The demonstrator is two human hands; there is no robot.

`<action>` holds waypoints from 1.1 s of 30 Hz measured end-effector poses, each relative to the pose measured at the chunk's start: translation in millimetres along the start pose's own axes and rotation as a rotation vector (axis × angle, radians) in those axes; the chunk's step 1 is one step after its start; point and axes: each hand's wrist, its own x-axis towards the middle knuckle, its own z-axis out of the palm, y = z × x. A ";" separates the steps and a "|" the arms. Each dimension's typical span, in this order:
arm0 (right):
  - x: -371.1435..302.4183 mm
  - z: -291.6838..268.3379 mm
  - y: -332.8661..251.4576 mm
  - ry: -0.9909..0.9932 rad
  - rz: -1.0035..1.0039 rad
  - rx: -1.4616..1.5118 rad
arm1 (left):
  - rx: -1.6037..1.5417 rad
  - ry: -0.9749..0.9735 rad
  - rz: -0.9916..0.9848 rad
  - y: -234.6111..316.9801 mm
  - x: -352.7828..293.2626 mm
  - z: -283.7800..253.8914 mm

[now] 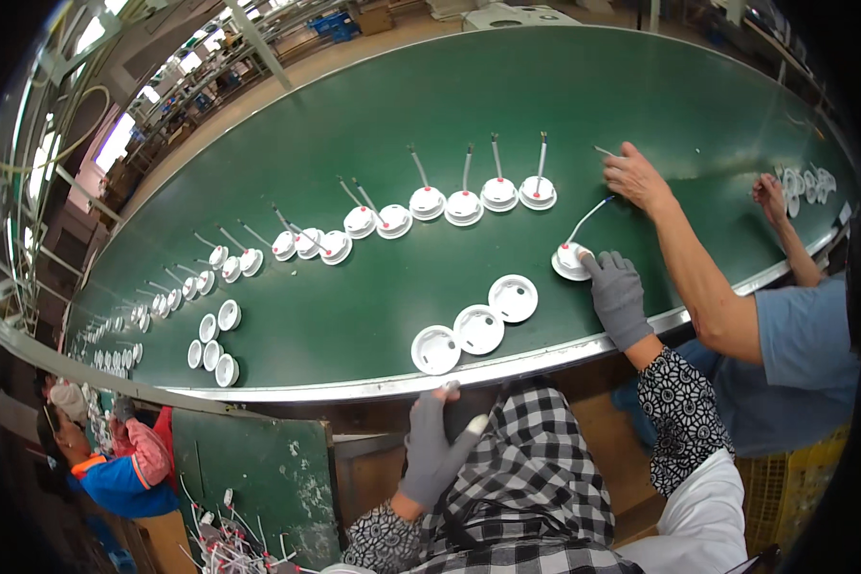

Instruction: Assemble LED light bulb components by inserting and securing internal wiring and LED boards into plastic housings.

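Observation:
My right hand (pixel 618 295), in a grey glove with bare fingertips, grips the near right rim of a white round plastic housing (pixel 570 260). A cable (pixel 588 222) with a blue tip rises from the red spot on it. Down at the belt's front edge, my left hand (pixel 434 446), gloved too, holds nothing, its thumb and fingers apart. Between my hands, three white cup-like covers (pixel 477 330) lie in a slanting row, hollow side up. Farther back stands a long row of similar housings with upright cables (pixel 464 206).
The green conveyor belt (pixel 373 297) has a metal front rim (pixel 354 390). A co-worker's hand (pixel 633 178) reaches over it from the right. More covers (pixel 208 327) lie at left, white parts (pixel 805 184) at far right. Cabled parts (pixel 234 545) crowd a lower green table (pixel 258 469).

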 end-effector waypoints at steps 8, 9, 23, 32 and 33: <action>15.1 29.6 -78.4 0.074 0.097 0.398 | 0.030 0.022 0.050 -35.8 94.2 59.8; 6.7 54.6 -70.7 -0.017 0.105 0.418 | 0.071 0.045 0.029 -34.4 101.1 66.0; 65.3 42.4 -207.8 -0.210 0.183 1.086 | 0.698 0.421 -0.210 -87.9 -25.7 -202.5; 51.8 -28.0 -214.8 -0.288 0.214 1.328 | 1.092 0.095 -1.183 -228.0 -250.3 -276.0; 48.4 -34.4 -214.2 -0.305 0.214 1.322 | 1.125 0.110 -1.160 -227.8 -246.9 -272.9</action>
